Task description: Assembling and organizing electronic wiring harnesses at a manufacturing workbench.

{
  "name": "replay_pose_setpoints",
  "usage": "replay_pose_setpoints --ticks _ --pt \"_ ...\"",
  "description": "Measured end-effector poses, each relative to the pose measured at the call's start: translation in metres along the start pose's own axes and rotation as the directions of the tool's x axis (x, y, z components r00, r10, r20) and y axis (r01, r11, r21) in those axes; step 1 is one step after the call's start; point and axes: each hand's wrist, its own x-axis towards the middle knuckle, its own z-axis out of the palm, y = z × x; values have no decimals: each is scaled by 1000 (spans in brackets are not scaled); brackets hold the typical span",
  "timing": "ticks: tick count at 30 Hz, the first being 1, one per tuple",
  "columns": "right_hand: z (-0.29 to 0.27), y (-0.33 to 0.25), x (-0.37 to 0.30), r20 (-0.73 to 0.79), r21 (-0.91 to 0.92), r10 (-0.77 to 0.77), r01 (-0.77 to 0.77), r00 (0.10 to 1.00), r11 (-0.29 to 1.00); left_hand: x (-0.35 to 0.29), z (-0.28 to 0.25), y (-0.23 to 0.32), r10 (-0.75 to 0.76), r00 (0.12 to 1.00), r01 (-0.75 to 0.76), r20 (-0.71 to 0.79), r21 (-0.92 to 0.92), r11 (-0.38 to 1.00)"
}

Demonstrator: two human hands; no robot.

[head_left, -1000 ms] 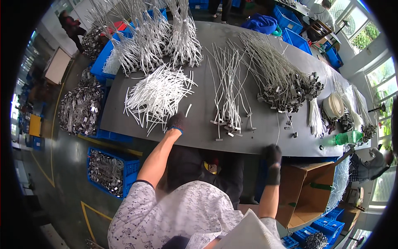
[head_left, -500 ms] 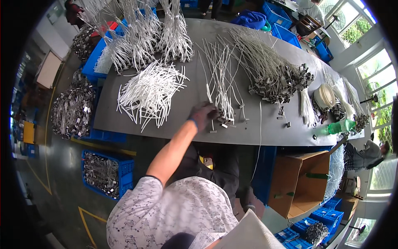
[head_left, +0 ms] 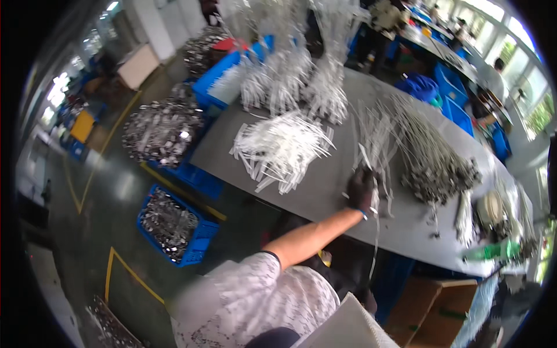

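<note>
My left hand (head_left: 361, 188), in a dark glove, is closed at the lower end of a small bunch of thin cables (head_left: 376, 139) on the table. A white-sleeved cable (head_left: 364, 155) runs up from its fingers, and a small pale end shows at its left side; motion blurs the grip. To the left lies a heap of short white tubes (head_left: 281, 148). A thin white wire (head_left: 376, 243) hangs over the table edge toward my right hand (head_left: 369, 303). That gloved hand is low by my lap, mostly hidden, its fingers unclear.
The grey table (head_left: 217, 156) bears upright cable bundles (head_left: 284, 75) at the back left. On the right lie a large cable bunch with dark connectors (head_left: 441, 177), a tape roll (head_left: 490, 209) and a green bottle (head_left: 493, 250). A blue crate (head_left: 197, 240) and a cardboard box (head_left: 415, 307) stand below.
The view has swung, so the table and its things sit farther right and lower. My left hand stays at the small cable bunch, a little closer over its lower ends.
</note>
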Motion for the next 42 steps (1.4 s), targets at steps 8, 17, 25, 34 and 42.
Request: replay_pose_setpoints --ticks 8,17,25,34,42 --pt "5 0 6 -86 60 115 -110 990 992 12 7 11 -253 967 248 32 -344 906" --pt "3 -12 -12 -220 68 55 -41 974 997 -7 -2 3 -264 915 363 304 -337 869" --pt "24 39 8 -45 70 -27 30 999 997 -10 -10 4 -368 631 456 683 56 888" --pt "-100 -124 77 -594 739 8 541 805 400 -40 -3 -6 -315 570 160 759 274 948" --pt "-110 -172 125 -265 928 216 309 940 -207 -88 -45 5 -24 720 -208 694 249 946"
